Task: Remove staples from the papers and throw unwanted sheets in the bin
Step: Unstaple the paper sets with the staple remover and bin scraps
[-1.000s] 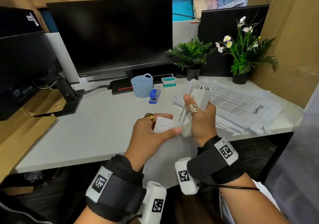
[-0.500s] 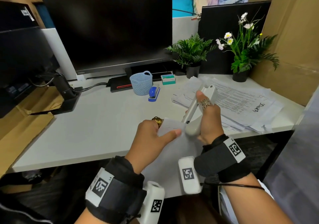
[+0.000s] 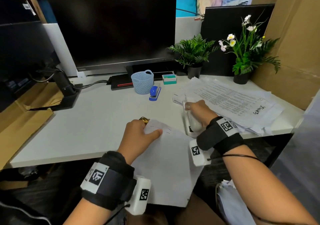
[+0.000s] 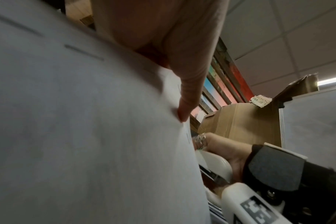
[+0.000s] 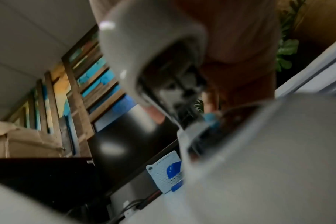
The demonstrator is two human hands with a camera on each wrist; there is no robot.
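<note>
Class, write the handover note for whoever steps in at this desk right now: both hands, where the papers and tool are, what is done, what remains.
Left hand: pinches the top corner of a white sheet that hangs over the desk's near edge.
Right hand: grips a white stapler-like tool, low by the paper stack.
Done: cannot tell whether this sheet's staple is out.
Left: check the sheet, work through the stack, bin the unwanted sheets; no bin is in view.

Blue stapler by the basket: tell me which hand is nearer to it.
Right. The right hand, gripping the white staple remover, sits just right of and in front of the blue stapler. The left hand, holding the sheet, is farther forward, toward the desk edge.
</note>
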